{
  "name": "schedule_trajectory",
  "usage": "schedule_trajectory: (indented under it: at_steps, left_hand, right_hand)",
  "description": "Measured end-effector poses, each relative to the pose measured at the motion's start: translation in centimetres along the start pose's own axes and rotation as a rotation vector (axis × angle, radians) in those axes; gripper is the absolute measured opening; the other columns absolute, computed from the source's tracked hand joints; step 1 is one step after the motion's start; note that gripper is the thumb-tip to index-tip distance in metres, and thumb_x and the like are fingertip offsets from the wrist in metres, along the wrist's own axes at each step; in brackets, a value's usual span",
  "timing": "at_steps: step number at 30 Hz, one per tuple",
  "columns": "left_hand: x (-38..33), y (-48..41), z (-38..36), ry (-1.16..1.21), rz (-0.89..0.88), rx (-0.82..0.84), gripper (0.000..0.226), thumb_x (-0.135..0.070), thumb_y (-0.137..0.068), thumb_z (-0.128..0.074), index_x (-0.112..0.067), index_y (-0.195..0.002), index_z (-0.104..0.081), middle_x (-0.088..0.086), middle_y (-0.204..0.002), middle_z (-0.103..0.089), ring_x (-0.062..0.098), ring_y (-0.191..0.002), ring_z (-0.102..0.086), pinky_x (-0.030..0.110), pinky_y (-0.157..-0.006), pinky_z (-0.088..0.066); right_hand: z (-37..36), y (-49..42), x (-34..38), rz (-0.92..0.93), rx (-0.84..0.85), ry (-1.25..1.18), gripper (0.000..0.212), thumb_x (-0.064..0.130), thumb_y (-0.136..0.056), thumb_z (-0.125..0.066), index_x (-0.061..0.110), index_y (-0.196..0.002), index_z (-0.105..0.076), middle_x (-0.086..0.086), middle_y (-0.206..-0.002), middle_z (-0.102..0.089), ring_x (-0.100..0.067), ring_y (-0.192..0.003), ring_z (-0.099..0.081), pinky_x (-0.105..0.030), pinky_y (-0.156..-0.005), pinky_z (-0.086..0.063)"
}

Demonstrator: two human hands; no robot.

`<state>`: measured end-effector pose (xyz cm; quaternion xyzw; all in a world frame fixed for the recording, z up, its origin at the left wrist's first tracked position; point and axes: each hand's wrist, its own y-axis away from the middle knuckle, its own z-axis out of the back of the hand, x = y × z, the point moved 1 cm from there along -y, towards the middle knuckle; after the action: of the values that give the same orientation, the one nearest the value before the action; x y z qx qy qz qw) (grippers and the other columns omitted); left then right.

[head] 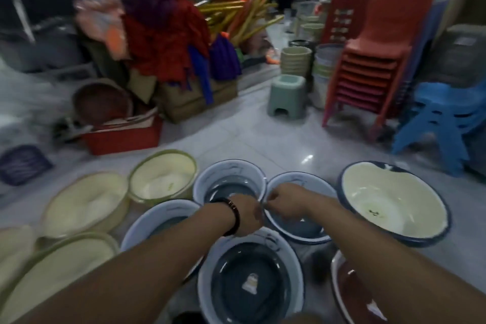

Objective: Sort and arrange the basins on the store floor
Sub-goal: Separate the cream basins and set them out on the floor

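Several round basins lie on the tiled floor in front of me. Cream-yellow basins sit on the left. Grey-blue basins with pale rims fill the middle, one far and one near. My left hand, with a dark bracelet at the wrist, grips the near rim of the far grey-blue basin. My right hand closes on the left rim of a tilted grey-blue basin. A cream basin with a dark blue rim leans at the right. A red-brown basin shows at the lower right.
A red crate with trays, mops and brooms stand at the back left. A green stool, stacked pails, stacked red chairs and blue stools line the back right. Bare tiles lie between.
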<state>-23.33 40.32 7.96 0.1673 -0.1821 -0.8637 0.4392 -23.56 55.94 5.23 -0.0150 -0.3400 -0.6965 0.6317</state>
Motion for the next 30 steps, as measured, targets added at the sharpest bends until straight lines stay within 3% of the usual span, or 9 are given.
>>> schedule_trajectory:
  at_steps: [3,6,9,15,18,20,25,28,30]
  left_hand:
    - [5.6,8.3,-0.5,0.037,0.146,-0.02,0.036,-0.04,-0.098,-0.049,-0.018,-0.116,-0.071,0.008,-0.125,-0.069,0.029,-0.109,-0.063,0.037,-0.093,-0.051]
    - [10.8,17.1,-1.3,0.085,0.31,-0.079,0.033,-0.045,-0.096,-0.053,-0.023,-0.108,-0.074,0.001,-0.116,-0.071,0.022,-0.094,-0.062,0.033,-0.082,-0.05]
    - [14.8,25.2,-3.3,0.173,0.48,-0.128,0.032,-0.046,-0.097,-0.054,-0.027,-0.118,-0.07,-0.001,-0.124,-0.067,0.023,-0.11,-0.062,0.034,-0.093,-0.05]
    - [19.8,36.3,-10.0,0.346,0.695,-0.154,0.029,-0.043,-0.095,-0.057,-0.027,-0.115,-0.07,-0.004,-0.124,-0.067,0.019,-0.114,-0.06,0.035,-0.1,-0.049]
    - [22.0,39.7,-13.2,0.399,0.752,-0.175,0.03,-0.044,-0.096,-0.056,-0.03,-0.118,-0.07,-0.004,-0.127,-0.066,0.018,-0.118,-0.059,0.032,-0.101,-0.047]
    - [23.3,41.5,-15.0,0.44,0.777,-0.177,0.03,-0.044,-0.097,-0.055,-0.03,-0.12,-0.069,-0.006,-0.128,-0.066,0.017,-0.119,-0.058,0.025,-0.095,-0.044]
    - [27.6,43.3,-17.7,0.517,0.801,-0.02,0.035,-0.045,-0.098,-0.053,-0.025,-0.125,-0.066,-0.003,-0.13,-0.065,0.019,-0.118,-0.062,0.028,-0.093,-0.049]
    - [30.6,41.6,-18.1,0.669,0.79,0.143,0.041,-0.046,-0.098,-0.053,-0.021,-0.129,-0.063,0.0,-0.116,-0.069,0.023,-0.104,-0.072,0.038,-0.091,-0.06]
    - [32.3,40.0,-18.5,0.712,0.76,0.163,0.041,-0.044,-0.098,-0.052,-0.02,-0.13,-0.062,0.0,-0.112,-0.07,0.023,-0.101,-0.072,0.04,-0.092,-0.059]
  right_hand:
    - [-2.7,2.2,8.5,0.154,0.101,0.15,0.04,0.047,-0.09,-0.057,0.013,-0.092,-0.077,-0.009,-0.081,-0.079,-0.029,-0.075,-0.077,-0.042,-0.078,-0.065]
    - [-6.0,4.8,15.8,0.259,0.207,0.206,0.04,0.048,-0.093,-0.058,0.012,-0.101,-0.074,-0.013,-0.086,-0.079,-0.03,-0.074,-0.077,-0.046,-0.075,-0.067]
    - [-9.8,6.7,21.4,0.309,0.266,0.23,0.039,0.047,-0.094,-0.063,0.012,-0.104,-0.075,-0.012,-0.086,-0.078,-0.028,-0.071,-0.074,-0.041,-0.072,-0.066]
    - [-18.3,8.9,27.7,0.396,0.293,0.301,0.021,0.039,-0.098,-0.06,0.019,-0.095,-0.068,-0.003,-0.09,-0.069,-0.023,-0.08,-0.063,-0.036,-0.078,-0.054]
    - [-21.6,9.2,29.5,0.354,0.291,0.27,0.023,0.035,-0.096,-0.061,0.018,-0.081,-0.064,-0.004,-0.078,-0.065,-0.018,-0.061,-0.057,-0.027,-0.058,-0.048]
    - [-23.9,9.0,30.3,0.314,0.311,0.227,0.032,0.034,-0.098,-0.056,0.017,-0.071,-0.058,-0.01,-0.072,-0.064,-0.023,-0.055,-0.054,-0.027,-0.054,-0.045]
    - [-30.2,7.4,31.6,0.074,0.409,-0.069,0.025,0.027,-0.095,-0.061,0.005,-0.105,-0.067,-0.014,-0.087,-0.069,-0.025,-0.063,-0.064,-0.03,-0.057,-0.052]
    - [-34.1,5.6,32.5,-0.067,0.424,-0.295,0.009,0.017,-0.091,-0.062,0.01,-0.09,-0.057,-0.01,-0.068,-0.055,-0.023,-0.055,-0.053,-0.028,-0.05,-0.045]
    - [-36.5,3.6,32.9,-0.129,0.416,-0.397,0.008,0.015,-0.092,-0.064,0.009,-0.096,-0.06,-0.013,-0.076,-0.06,-0.028,-0.064,-0.058,-0.032,-0.054,-0.05]
